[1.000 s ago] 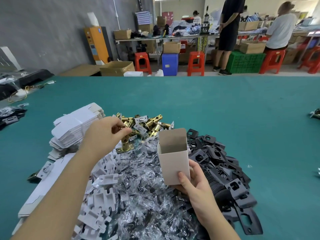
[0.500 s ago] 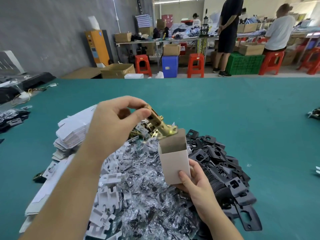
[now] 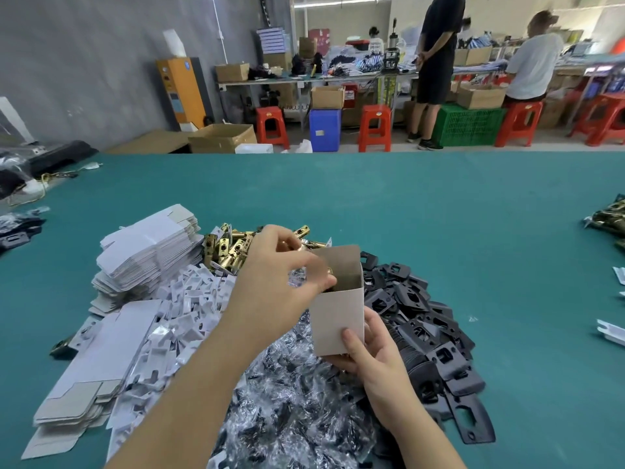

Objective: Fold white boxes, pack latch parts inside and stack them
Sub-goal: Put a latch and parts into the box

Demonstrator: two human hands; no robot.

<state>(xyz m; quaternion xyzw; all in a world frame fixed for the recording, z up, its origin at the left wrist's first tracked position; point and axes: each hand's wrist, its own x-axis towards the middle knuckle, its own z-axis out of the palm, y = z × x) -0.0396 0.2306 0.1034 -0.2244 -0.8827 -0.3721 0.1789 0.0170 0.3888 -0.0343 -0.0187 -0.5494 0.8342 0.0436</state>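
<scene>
Brass latch going into open white box (image 3: 338,319)
Our left hand (image 3: 280,279) pinches latch (image 3: 329,276) at box mouth; right hand (image 3: 372,350) grasps box base; latch may snag rim, tip box.

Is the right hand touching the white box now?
Touching. The head view shows the right hand gripping the white box from below, thumb pressed on its front face.

Upright open white box (image 3: 338,319), perhaps brass-filled
</scene>
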